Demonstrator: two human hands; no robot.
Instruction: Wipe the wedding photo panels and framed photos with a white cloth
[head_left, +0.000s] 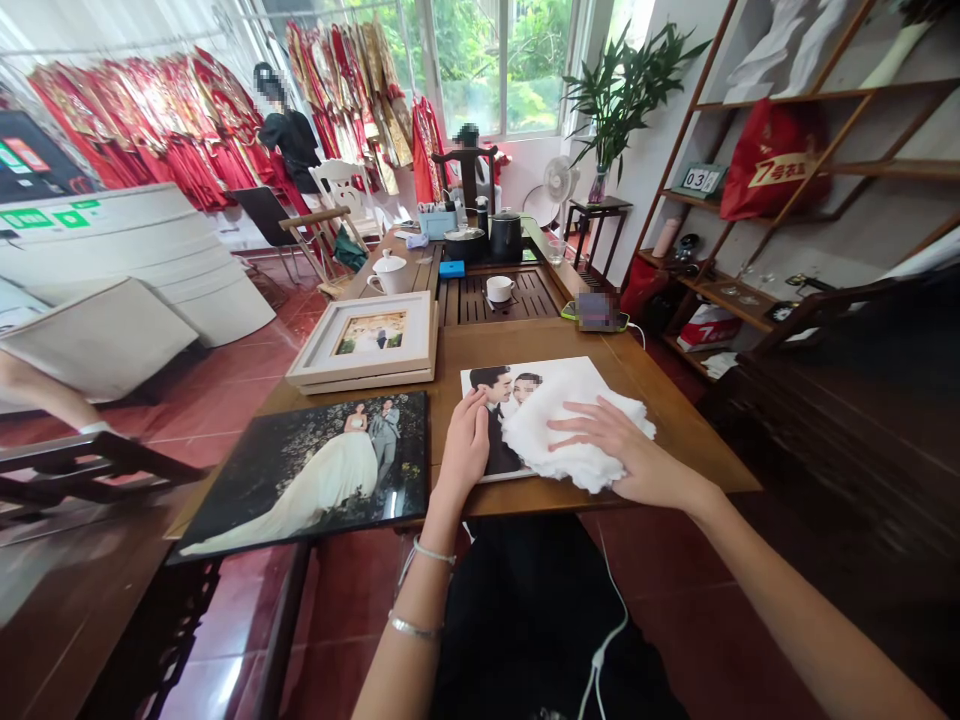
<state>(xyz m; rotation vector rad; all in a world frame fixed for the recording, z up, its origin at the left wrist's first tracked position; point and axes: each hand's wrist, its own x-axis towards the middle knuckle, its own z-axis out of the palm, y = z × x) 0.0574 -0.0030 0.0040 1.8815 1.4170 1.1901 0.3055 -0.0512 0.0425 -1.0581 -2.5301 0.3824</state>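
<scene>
A photo panel [504,440] showing a couple's close-up lies flat on the wooden table in front of me. My left hand [466,440] grips its left edge, fingers together along the border. Bunched over the right part of the panel is a white cloth [562,425], which hides much of the picture. My right hand [607,445] lies on this cloth with its fingers spread. To the left, a dark glossy photo panel [315,465] with a couple in wedding clothes reaches the table's edge. Behind it are stacked pale wooden picture frames [311,365].
A slatted tea tray [465,300] carries a white cup [499,289], with a lidded cup [388,270] to its left. A phone [596,313] with a cable lies at the right edge. Shelves [780,100] stand right; another person [289,135] stands near hanging red garments.
</scene>
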